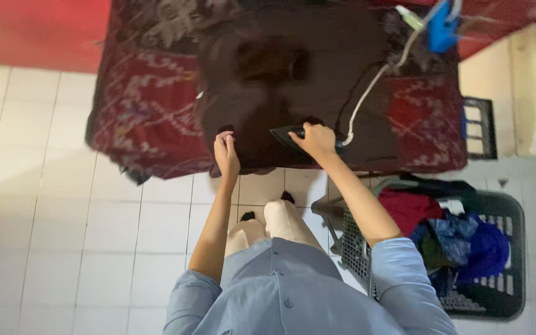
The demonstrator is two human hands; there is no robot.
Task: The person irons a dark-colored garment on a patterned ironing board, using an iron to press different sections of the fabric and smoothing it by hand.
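Right hand (pixel 317 140) grips an iron (pixel 290 134) on dark cloth (pixel 268 80); laundry basket (pixel 504 217) holds crumpled clothes (pixel 460 239).

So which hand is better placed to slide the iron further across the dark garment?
The right hand: it already grips the iron on the dark garment. The left hand lies on the garment's near edge, so it probably suits holding the fabric down.

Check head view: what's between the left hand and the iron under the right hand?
Only the dark brown garment: a bare strip of it separates the left hand from the iron under the right hand.
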